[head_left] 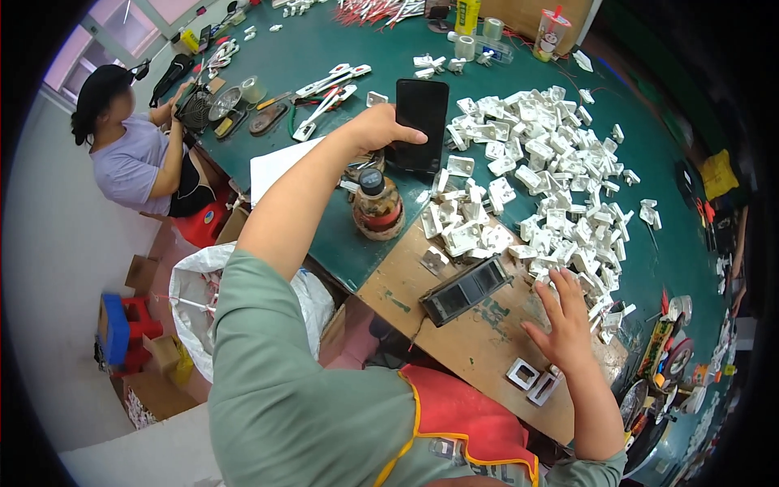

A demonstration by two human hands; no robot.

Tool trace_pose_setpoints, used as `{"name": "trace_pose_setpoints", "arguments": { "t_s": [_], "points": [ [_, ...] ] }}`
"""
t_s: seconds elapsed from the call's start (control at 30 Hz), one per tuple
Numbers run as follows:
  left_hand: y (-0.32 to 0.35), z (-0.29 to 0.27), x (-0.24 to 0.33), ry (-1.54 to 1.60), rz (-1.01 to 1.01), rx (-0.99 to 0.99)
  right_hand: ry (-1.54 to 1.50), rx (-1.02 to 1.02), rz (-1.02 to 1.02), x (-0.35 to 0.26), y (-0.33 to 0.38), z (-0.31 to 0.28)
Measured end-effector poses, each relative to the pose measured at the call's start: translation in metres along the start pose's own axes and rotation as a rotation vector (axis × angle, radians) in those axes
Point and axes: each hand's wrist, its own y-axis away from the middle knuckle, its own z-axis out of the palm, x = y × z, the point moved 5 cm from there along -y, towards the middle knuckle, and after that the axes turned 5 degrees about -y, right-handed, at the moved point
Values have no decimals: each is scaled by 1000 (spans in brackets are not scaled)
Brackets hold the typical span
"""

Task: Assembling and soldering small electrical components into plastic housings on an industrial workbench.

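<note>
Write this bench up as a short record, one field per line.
Left hand: holding a black phone, thumb across its front
Right hand: open, fingers spread, above the wooden board
On the board: black block, two white frames
Pile: white parts, mostly on the green table
Bottle: upright, dark cap

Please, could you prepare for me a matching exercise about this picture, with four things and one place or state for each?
Things:
1. Bottle
2. Phone
3. Right hand
4. White sack

Places or states:
A. touched by the left hand
B. off the green table, at the person's left
C. upright, with a black cap
D. open, above the brown board

Right pairs: 1-C, 2-A, 3-D, 4-B.
</note>
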Motion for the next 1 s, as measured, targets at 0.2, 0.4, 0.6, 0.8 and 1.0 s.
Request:
{"name": "trace_pose_setpoints", "arguments": {
  "t_s": [0.2,0.4,0.6,0.8,1.0],
  "points": [
    [35,-6,7,-11,-13,-55,42,-40,-140,-3,-36,18],
    [45,-2,22,-71,-47,-86,69,-87,-228,9,-69,33],
    [50,-22,0,137,130,63,130,-60,-397,12,-107,45],
    [81,-79,-6,225,169,497,38,-94,-463,1,-149,50],
    [116,-134,-34,-4,87,764,219,-5,-358,14,-194,69]
  ]
}}
